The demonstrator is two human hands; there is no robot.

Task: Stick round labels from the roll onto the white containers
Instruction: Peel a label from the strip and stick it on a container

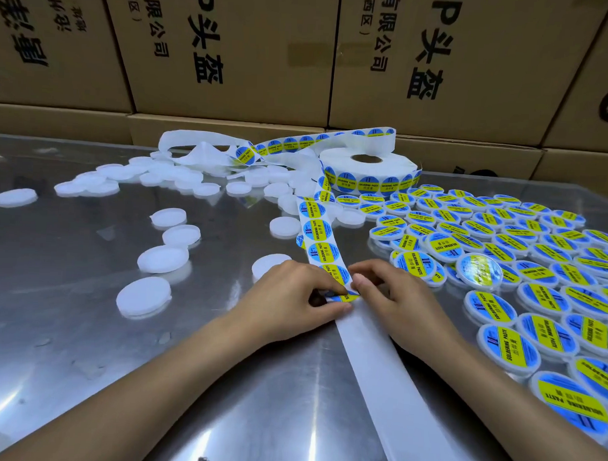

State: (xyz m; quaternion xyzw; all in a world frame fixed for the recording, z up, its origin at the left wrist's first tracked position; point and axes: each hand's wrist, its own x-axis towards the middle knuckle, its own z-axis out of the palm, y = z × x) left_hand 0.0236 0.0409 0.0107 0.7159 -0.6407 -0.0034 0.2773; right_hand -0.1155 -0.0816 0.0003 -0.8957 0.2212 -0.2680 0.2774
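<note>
Mid-frame, both hands meet on the label strip (321, 243): the left hand (294, 301) pinches a half-peeled round label (341, 297), and the right hand (390, 297) pins the backing. The label looks thin, limp and tacky, so grip its edge. Bare white containers (143, 294) wait lower left on the surface (80, 377).

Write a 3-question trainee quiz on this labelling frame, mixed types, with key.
1. True or false: the label roll lies flat on the metal table.
2. The labelled containers lie to which side of the backing strip? A) the person's left B) the person's right
3. Fill in: the left hand and right hand pinch a round ____ at the strip's edge.

Key
1. True
2. B; the plain white containers lie to the left
3. label
</note>
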